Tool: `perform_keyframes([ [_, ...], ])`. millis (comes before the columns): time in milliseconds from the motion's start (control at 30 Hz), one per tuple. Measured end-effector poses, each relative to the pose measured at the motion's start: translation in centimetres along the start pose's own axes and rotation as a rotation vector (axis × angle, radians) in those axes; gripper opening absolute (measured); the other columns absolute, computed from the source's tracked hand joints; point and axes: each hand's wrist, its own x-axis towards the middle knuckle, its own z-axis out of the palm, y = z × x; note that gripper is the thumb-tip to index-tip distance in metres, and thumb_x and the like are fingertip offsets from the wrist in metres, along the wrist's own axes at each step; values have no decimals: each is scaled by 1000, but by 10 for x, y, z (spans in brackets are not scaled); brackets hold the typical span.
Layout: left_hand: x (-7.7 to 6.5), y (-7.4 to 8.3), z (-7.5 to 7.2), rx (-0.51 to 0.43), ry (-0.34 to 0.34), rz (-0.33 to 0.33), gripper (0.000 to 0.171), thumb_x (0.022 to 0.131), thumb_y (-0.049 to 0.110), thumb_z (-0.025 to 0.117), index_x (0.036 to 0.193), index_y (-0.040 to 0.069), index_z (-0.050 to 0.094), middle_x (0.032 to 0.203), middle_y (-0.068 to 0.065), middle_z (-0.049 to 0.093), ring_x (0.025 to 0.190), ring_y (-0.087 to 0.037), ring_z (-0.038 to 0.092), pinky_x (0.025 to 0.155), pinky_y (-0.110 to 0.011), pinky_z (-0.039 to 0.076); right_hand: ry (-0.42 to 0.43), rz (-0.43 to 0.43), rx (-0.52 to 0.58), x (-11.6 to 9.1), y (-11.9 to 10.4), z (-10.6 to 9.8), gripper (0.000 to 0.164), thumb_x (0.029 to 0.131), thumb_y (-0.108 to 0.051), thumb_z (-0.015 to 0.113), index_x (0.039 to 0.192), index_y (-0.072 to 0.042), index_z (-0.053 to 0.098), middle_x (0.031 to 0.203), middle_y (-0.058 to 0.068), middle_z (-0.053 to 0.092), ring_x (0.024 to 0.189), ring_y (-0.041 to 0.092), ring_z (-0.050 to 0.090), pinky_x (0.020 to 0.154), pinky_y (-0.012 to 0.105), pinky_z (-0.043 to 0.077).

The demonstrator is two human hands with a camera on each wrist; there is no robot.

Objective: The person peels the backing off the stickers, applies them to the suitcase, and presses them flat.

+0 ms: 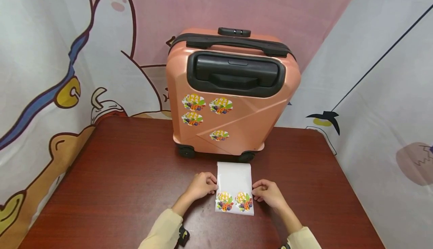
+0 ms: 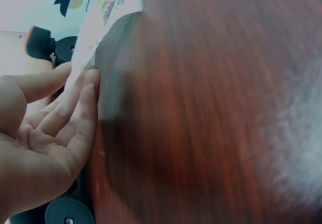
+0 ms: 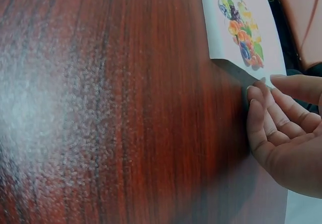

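Fingers point(image 2: 83, 126) of the left hand point(image 1: 201, 185) and right hand point(image 1: 268, 193) pinch opposite edges of a white rectangular paper sheet point(image 1: 234, 177) over the reddish-brown wooden bench point(image 1: 118, 174); with four round fruit-print stickers point(image 1: 221, 106) on the salmon-pink hard-shell suitcase point(image 1: 248, 123), I judge the sheet's two are left.

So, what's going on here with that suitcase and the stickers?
A person is holding a white sheet at the table, the left-hand grip pinching one side edge and the right-hand grip pinching the other. Two fruit stickers sit on the end nearer the person. Just beyond stands an orange suitcase with four similar stickers on its face.
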Motion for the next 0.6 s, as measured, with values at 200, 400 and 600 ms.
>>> perform_keyframes([
  [200, -1, 2, 3, 52, 43, 27, 7, 77, -3, 67, 79, -2, 61, 60, -5, 64, 50, -11, 57, 44, -18, 38, -2, -26, 14, -1, 3, 1, 20, 80, 8, 62, 94, 19, 53, 72, 15, 61, 59, 20, 59, 54, 30, 51],
  [400, 1, 2, 2, 32, 87, 58, 7, 76, -5, 67, 78, -2, 61, 62, -6, 64, 52, -13, 57, 48, -19, 42, 41, -14, 50, -1, -2, 3, 19, 79, 10, 61, 94, 19, 53, 71, 14, 62, 59, 20, 59, 55, 29, 51],
  [600, 6, 7, -1, 23, 136, 62, 4, 79, -2, 66, 79, -2, 62, 66, -7, 64, 52, -11, 57, 47, -19, 45, 121, -2, 112, 2, -10, 5, 19, 78, 12, 62, 94, 16, 55, 71, 15, 61, 61, 22, 60, 57, 30, 51],
])
